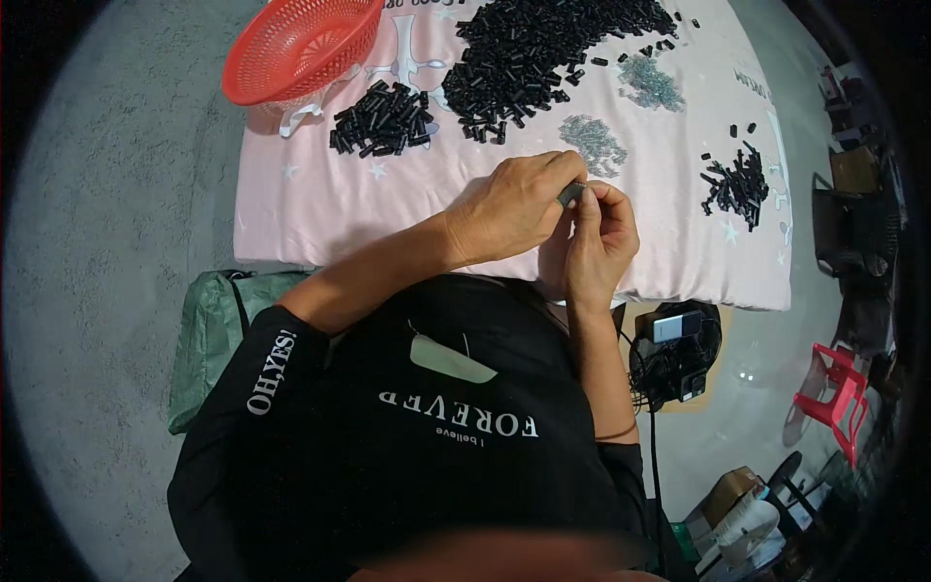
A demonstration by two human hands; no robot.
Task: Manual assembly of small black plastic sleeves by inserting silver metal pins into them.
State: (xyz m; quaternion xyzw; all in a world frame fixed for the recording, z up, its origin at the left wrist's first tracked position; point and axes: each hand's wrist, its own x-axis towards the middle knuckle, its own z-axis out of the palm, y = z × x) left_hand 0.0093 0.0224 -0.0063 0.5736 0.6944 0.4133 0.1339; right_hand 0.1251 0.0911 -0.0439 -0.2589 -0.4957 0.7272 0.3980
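Observation:
Over the near edge of a pink cloth-covered table (320, 218), my two hands meet. My left hand (519, 206) is closed around a small dark cylindrical piece (572, 194). Thumb and forefinger of my right hand (603, 241) pinch at the end of that piece; whatever lies between them is too small to make out. Just beyond the fingers is a loose pile of small, thin metal parts (593, 144), with a second, similar heap (652, 83) farther back. Slim black rods (739, 186) lie in a pile to the right.
A large mound of short black cylinders (524, 63) covers the far middle, with a smaller pile (383, 118) to its left. A red plastic basket (254, 60) stands at the far left corner. Below are a green bag (208, 339), black cables (659, 373) and a red stool (834, 398).

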